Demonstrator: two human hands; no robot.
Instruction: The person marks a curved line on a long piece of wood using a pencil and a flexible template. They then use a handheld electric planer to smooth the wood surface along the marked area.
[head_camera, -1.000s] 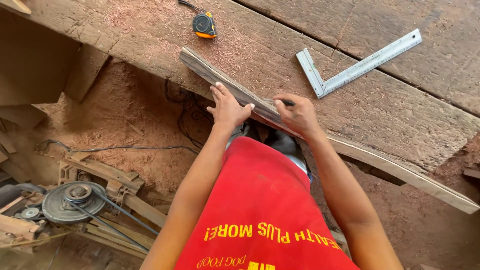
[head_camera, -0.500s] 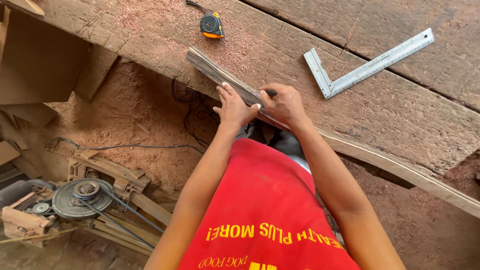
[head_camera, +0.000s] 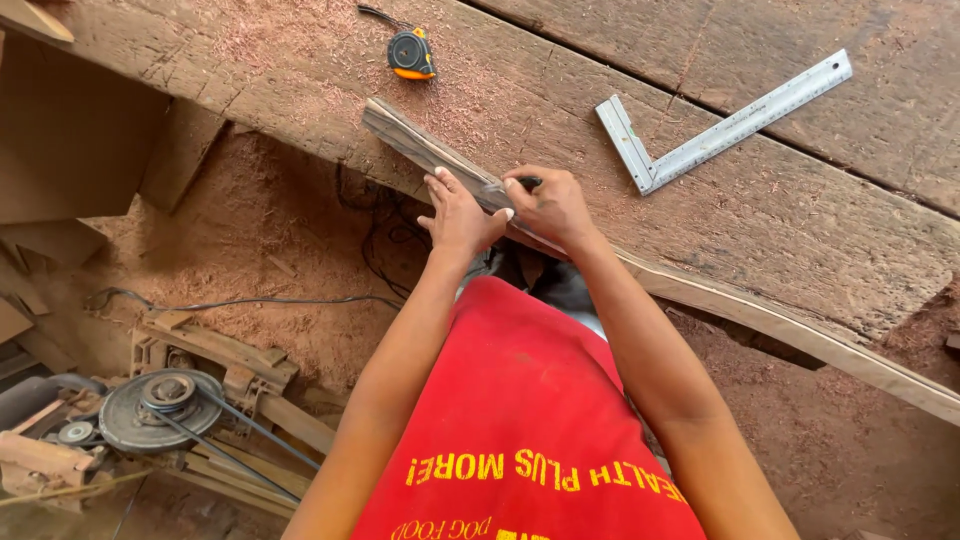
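Note:
A long, thin, curved wooden strip (head_camera: 410, 140) lies along the near edge of a rough plank workbench (head_camera: 300, 80) dusted with red sawdust. My left hand (head_camera: 458, 215) presses down on the strip with its fingers stretched over it. Right beside it, touching, my right hand (head_camera: 552, 205) is closed on a small dark pencil-like thing (head_camera: 527, 183) whose tip meets the strip. The strip's far right end (head_camera: 850, 355) runs off past the bench edge.
An orange and black tape measure (head_camera: 412, 53) lies on the bench beyond the strip. A metal try square (head_camera: 720, 130) rests at the upper right. Below left are a belt pulley (head_camera: 160, 405), cables (head_camera: 250, 300), wood scraps and a sawdust-covered floor.
My right hand has slid left along the strip until it touches my left hand. The left hand has stayed on the strip.

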